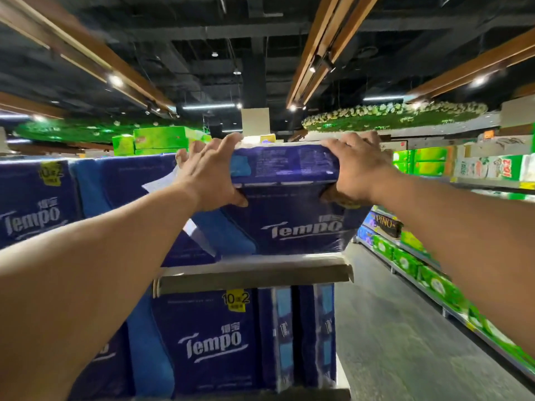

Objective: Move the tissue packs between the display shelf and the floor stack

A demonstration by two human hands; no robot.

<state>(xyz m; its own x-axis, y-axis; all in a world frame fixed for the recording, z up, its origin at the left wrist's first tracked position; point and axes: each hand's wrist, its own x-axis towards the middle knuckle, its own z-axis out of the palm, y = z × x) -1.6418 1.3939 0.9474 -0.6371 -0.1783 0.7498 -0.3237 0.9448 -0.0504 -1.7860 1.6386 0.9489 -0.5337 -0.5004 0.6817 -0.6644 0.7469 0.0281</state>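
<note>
Item in hand: one dark blue plastic-wrapped Tempo tissue pack (289, 198), block-shaped, white lettering on its front face. Your left hand (211, 175) clamps its upper left corner, fingers (228, 141) spread over the top edge and thumb tucked under a fold in the wrap on the front. Your right hand (357, 169) clamps the upper right corner the same way, fingers curled over the top and thumb pressed into the front. Both arms are stretched forward.

Location of item: the pack sits at the right-hand end of the grey metal display shelf (254, 274), its bottom edge at the shelf board; whether it rests fully on the board cannot be told.

Adjoining stock: more dark blue Tempo packs (31, 206) stand in a row to the left on the same level, the nearest just beside the held one. Below the shelf board, another blue Tempo pack with a yellow "10+2" label (211, 342) faces you, with further packs standing edge-on (315, 337) to its right.

Surroundings: green cartons (159, 137) sit behind the top row. Across the grey floor aisle (390, 328), a long shelf of green-wrapped goods (411, 261) runs along the right.
</note>
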